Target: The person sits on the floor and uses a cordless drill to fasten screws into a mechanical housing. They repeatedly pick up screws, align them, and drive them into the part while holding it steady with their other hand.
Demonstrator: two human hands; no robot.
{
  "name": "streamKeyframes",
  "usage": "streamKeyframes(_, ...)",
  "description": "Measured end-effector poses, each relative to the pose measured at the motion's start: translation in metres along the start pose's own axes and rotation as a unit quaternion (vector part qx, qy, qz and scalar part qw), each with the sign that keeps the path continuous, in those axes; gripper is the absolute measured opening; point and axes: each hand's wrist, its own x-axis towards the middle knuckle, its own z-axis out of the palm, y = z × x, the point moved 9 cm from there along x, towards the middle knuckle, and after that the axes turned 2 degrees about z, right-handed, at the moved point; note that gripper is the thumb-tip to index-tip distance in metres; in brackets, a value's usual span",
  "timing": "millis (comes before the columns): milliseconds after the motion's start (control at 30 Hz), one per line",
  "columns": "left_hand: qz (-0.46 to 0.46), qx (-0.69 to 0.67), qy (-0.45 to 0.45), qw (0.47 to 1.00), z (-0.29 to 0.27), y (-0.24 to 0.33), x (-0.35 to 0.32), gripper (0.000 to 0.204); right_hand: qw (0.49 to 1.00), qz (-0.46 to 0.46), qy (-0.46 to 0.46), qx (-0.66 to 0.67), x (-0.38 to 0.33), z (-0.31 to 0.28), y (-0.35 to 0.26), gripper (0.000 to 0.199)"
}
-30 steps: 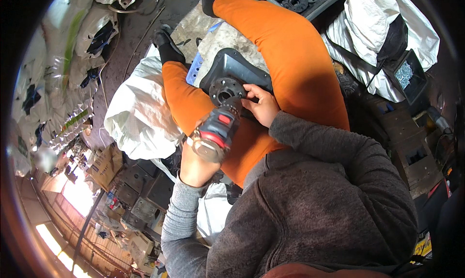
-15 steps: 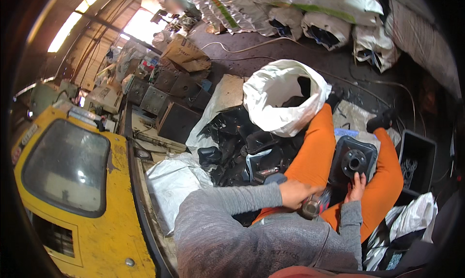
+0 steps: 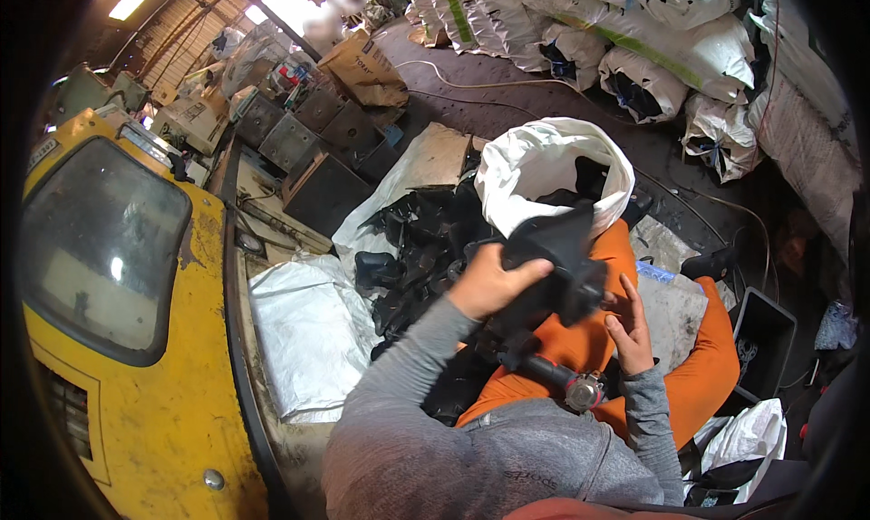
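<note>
My left hand [image 3: 489, 283] grips a black moulded plastic housing [image 3: 560, 259] and holds it up above my lap, just in front of an open white sack [image 3: 544, 162]. Just below the housing's right edge is my right hand [image 3: 628, 328], fingers apart and holding nothing. A power screwdriver [image 3: 555, 378] with a black body and a red and silver nose lies across my orange trousers [image 3: 589, 343], with no hand on it.
A heap of black plastic parts [image 3: 421, 239] lies left of my knees on white sheeting [image 3: 304, 330]. A yellow vehicle [image 3: 118, 284] fills the left side. Metal boxes [image 3: 317, 149], a cardboard box [image 3: 362, 62], stacked white sacks [image 3: 652, 62] and a black bin [image 3: 766, 339] surround me.
The screwdriver has left my left hand and lies on my lap. That hand has taken the black housing and raised it. The view has swung toward the sack.
</note>
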Motion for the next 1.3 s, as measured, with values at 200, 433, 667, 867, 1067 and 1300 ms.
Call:
streamKeyframes(200,-0.246,0.641,-0.203,0.698,-0.095,-0.076,-0.031,0.038,0.982,0.076,0.168,-0.038,-0.026,-0.155,0.119,0.039)
streamKeyframes(433,-0.377,0.623,-0.307,0.613,-0.066,-0.249,-0.113,0.04,0.929,0.113,0.346,0.061,-0.075,-0.237,0.16,0.033)
streamKeyframes(667,-0.489,0.373,-0.389,0.686,-0.057,-0.177,-0.039,0.045,0.918,0.171,0.351,0.066,-0.066,-0.208,0.155,0.029)
streamKeyframes(867,-0.015,0.421,-0.072,0.904,-0.025,-0.176,0.276,0.038,0.901,0.228,0.368,0.029,-0.066,-0.205,0.157,0.028)
streamKeyframes(1067,-0.057,0.587,-0.139,0.796,0.044,-0.336,0.416,0.058,0.906,0.241,0.342,-0.06,-0.059,-0.199,0.143,0.026)
streamKeyframes(1300,-0.063,0.638,-0.144,0.754,0.086,-0.352,0.45,0.058,0.909,0.135,0.394,0.022,-0.065,-0.203,0.101,0.025)
